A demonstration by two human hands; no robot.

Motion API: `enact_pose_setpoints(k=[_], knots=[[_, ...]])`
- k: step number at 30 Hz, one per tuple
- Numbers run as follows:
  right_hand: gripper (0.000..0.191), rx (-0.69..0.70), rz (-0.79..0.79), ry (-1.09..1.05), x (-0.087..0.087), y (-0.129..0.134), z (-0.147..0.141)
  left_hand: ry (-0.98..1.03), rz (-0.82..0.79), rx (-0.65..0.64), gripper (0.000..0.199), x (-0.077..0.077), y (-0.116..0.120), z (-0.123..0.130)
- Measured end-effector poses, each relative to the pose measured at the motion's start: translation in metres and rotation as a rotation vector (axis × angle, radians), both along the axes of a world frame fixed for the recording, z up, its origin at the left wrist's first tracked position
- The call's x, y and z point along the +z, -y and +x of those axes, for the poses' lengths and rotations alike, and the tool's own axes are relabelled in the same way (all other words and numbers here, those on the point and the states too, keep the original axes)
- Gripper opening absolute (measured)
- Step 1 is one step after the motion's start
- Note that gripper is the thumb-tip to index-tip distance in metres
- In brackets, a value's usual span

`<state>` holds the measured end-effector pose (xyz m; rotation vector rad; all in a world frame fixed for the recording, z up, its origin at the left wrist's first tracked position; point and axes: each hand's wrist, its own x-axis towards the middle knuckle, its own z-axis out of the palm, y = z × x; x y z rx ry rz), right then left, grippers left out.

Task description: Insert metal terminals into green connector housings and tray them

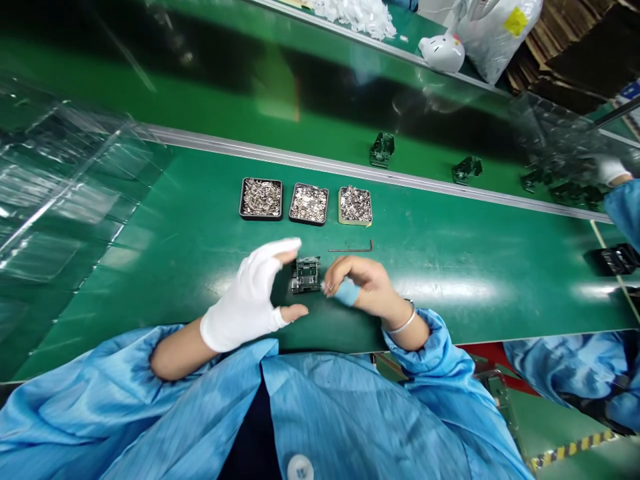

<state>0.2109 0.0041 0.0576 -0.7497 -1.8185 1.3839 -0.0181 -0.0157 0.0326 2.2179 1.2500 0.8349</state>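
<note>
A small dark-framed part with clear and metallic pieces (306, 275) lies on the green work surface between my hands. To its left is my left hand (250, 293) in a white glove with bare fingertips, its thumb and fingers spread wide around the part's left side without gripping it. My right hand (363, 283), bare with a blue wrap on a finger, is at the part's right side. Its thumb and fingertips are pinched together on a tiny shiny piece. Beyond my right hand, a thin L-shaped tool (351, 250) with a red end lies flat.
Three square trays (243, 215) (291, 219) (341, 221) of small metal pieces stand beyond my hands. Dark parts (383, 149) (467, 170) sit past the metal rail (280, 159). Clear plastic trays (60, 193) are at the left. Another person's blue sleeve (625, 210) shows at right.
</note>
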Motion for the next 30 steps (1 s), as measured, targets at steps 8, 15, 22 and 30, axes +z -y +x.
enact_pose_setpoints(k=[8, 15, 22, 30], knots=[[0.006, -0.233, 0.219, 0.170, -0.013, -0.013, -0.003, -0.011, -0.164, 0.012, 0.046, -0.023, -0.014, 0.012], [0.025, -0.126, 0.452, 0.323, -0.023, -0.003, -0.016, 0.010, -0.013, -0.010, 0.038, -0.008, -0.005, 0.013], [0.026, -0.124, 0.446, 0.364, -0.023, -0.002, -0.020, -0.023, 0.024, -0.014, 0.036, -0.008, -0.004, 0.013], [0.028, -0.114, 0.455, 0.347, -0.023, -0.001, -0.019, -0.036, 0.003, -0.018, 0.036, -0.004, -0.004, 0.012]])
